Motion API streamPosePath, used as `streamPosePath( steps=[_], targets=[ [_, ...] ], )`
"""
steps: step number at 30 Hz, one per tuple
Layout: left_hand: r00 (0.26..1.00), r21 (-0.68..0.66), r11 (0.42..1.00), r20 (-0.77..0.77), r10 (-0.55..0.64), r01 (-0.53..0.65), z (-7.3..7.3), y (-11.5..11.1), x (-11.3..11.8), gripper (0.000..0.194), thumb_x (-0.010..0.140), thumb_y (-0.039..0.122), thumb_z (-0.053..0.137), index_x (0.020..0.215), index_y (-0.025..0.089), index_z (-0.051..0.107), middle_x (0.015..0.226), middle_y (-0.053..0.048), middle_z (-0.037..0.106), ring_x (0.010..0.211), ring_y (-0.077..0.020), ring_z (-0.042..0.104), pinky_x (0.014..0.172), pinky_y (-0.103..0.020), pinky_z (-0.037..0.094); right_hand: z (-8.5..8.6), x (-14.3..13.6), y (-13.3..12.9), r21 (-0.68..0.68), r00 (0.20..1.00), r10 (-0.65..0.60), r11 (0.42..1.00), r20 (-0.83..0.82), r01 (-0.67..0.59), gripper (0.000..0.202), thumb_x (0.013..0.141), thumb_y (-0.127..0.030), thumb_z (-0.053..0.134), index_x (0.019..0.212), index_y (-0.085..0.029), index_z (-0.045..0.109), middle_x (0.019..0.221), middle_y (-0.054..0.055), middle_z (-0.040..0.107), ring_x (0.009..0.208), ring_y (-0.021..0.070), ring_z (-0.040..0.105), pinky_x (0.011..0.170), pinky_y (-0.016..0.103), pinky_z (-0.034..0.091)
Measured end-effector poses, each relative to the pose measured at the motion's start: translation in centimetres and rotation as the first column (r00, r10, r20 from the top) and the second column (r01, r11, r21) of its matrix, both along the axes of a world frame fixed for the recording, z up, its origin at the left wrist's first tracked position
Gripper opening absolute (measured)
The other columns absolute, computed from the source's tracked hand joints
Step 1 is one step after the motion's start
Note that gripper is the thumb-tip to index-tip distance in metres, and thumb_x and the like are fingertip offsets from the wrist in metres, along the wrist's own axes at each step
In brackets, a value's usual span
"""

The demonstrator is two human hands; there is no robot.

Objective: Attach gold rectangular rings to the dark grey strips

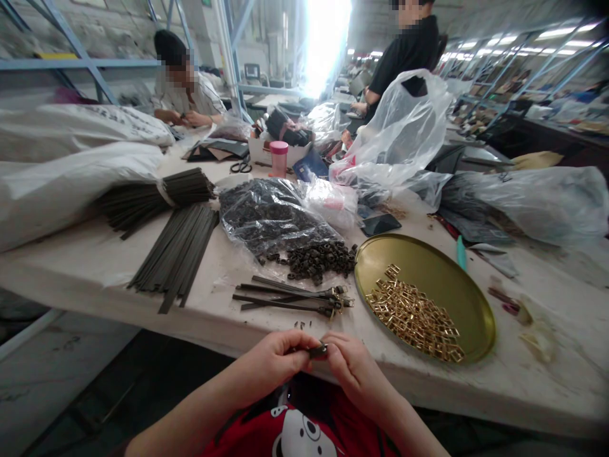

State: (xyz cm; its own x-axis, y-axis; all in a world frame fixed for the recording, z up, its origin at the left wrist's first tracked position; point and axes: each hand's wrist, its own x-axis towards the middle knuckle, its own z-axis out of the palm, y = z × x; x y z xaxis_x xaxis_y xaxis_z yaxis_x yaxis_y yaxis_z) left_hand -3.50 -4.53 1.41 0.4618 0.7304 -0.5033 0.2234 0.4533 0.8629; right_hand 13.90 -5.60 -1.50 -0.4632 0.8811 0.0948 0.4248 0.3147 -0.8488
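Observation:
Both of my hands meet at the table's front edge, pinching a small dark strap piece [318, 350] between them. My left hand [280, 358] grips its left end with thumb and fingers. On the right end, my right hand [349, 362] is closed with the fingertips on it. Just beyond lie several dark straps with gold buckles [290, 298]. Small dark loops [321, 261] are heaped behind them, spilling from a clear plastic bag [271, 212]. To the right, a round gold tray [457, 279] holds a pile of gold buckles [413, 314].
At left are loose dark strips [176, 254] and a tied bundle [162, 193], beside white sacks [71, 184]. Scissors [240, 167], a pink-lidded jar [278, 158] and plastic bags [404, 127] stand farther back. One person sits across at left; another stands at the back right.

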Motion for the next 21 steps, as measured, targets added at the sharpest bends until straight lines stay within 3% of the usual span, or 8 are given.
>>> streamPosePath(
  steps=[4, 6, 10, 12, 16, 19, 21],
  targets=[
    [0.999, 0.028, 1.000, 0.033, -0.005, 0.004, -0.4, -0.1, -0.7, 0.027, 0.072, 0.019, 0.050, 0.094, 0.015, 0.065, 0.069, 0.002, 0.058, 0.058, -0.0096, 0.044, 0.057, -0.020, 0.035, -0.3, 0.2, -0.2, 0.011, 0.984, -0.179, 0.984, -0.019, 0.180, 0.035, 0.088, -0.022, 0.030, 0.060, -0.019, 0.050, 0.059, 0.000, 0.048, 0.057, 0.0137, 0.047, 0.055, 0.025, 0.034],
    [0.999, 0.078, 0.997, 0.035, 0.018, -0.020, -0.4, 0.0, -1.2, 0.029, 0.072, 0.021, 0.051, 0.096, 0.016, 0.065, 0.077, 0.000, 0.061, 0.070, -0.0129, 0.049, 0.065, -0.021, 0.038, -0.4, 0.0, -0.6, 0.010, 0.979, -0.204, 0.979, 0.023, 0.204, 0.033, 0.086, -0.021, 0.034, 0.059, -0.019, 0.052, 0.058, 0.000, 0.051, 0.057, 0.0133, 0.048, 0.054, 0.024, 0.034],
    [0.993, 0.118, 0.986, -0.012, 0.117, -0.115, -0.1, 0.5, -2.0, 0.028, 0.070, 0.029, 0.056, 0.094, 0.017, 0.065, 0.069, 0.002, 0.057, 0.066, -0.0123, 0.047, 0.061, -0.020, 0.037, -0.8, -1.2, -1.3, -0.079, 0.985, 0.009, 0.997, 0.174, 0.005, 0.011, 0.072, -0.016, 0.054, 0.065, -0.021, 0.061, 0.054, -0.003, 0.057, 0.049, 0.0109, 0.046, 0.045, 0.021, 0.029],
    [0.983, 0.090, 0.979, 0.014, 0.184, -0.185, -0.5, 0.9, -2.3, 0.033, 0.068, 0.038, 0.060, 0.092, 0.016, 0.063, 0.061, 0.004, 0.051, 0.058, -0.0101, 0.043, 0.054, -0.019, 0.033, -1.0, -1.1, -0.8, -0.128, 0.986, 0.039, 0.992, 0.162, -0.018, 0.013, 0.070, -0.016, 0.056, 0.077, -0.023, 0.064, 0.059, -0.003, 0.061, 0.050, 0.0109, 0.050, 0.046, 0.019, 0.031],
    [0.978, -0.024, 0.979, 0.043, 0.203, -0.202, -2.1, 1.9, -2.5, 0.041, 0.063, 0.048, 0.063, 0.088, 0.016, 0.057, 0.054, 0.008, 0.042, 0.043, -0.0047, 0.031, 0.041, -0.017, 0.021, -0.9, 1.4, 3.2, -0.044, 0.968, -0.193, 0.978, 0.161, 0.202, 0.018, 0.083, -0.026, 0.044, 0.083, -0.020, 0.062, 0.065, -0.001, 0.062, 0.058, 0.0131, 0.054, 0.053, 0.021, 0.038],
    [0.980, -0.072, 0.979, 0.043, 0.195, -0.191, -2.8, 2.6, -2.0, 0.030, 0.069, 0.045, 0.055, 0.082, 0.018, 0.049, 0.051, 0.010, 0.042, 0.034, -0.0025, 0.023, 0.035, -0.017, 0.013, -1.4, 3.8, 7.8, 0.159, 0.828, -0.437, 0.899, 0.350, 0.407, 0.022, 0.086, -0.029, 0.040, 0.081, -0.019, 0.059, 0.074, 0.002, 0.063, 0.069, 0.0153, 0.057, 0.062, 0.024, 0.040],
    [0.979, -0.068, 0.979, 0.056, 0.197, -0.193, -2.7, 3.1, -1.5, 0.021, 0.073, 0.040, 0.048, 0.078, 0.019, 0.044, 0.053, 0.009, 0.047, 0.032, -0.0023, 0.024, 0.033, -0.016, 0.012, -2.4, 4.7, 10.6, 0.224, 0.752, -0.505, 0.863, 0.425, 0.453, 0.019, 0.084, -0.027, 0.043, 0.079, -0.018, 0.059, 0.079, 0.006, 0.063, 0.074, 0.0180, 0.056, 0.065, 0.027, 0.038]
  ],
)
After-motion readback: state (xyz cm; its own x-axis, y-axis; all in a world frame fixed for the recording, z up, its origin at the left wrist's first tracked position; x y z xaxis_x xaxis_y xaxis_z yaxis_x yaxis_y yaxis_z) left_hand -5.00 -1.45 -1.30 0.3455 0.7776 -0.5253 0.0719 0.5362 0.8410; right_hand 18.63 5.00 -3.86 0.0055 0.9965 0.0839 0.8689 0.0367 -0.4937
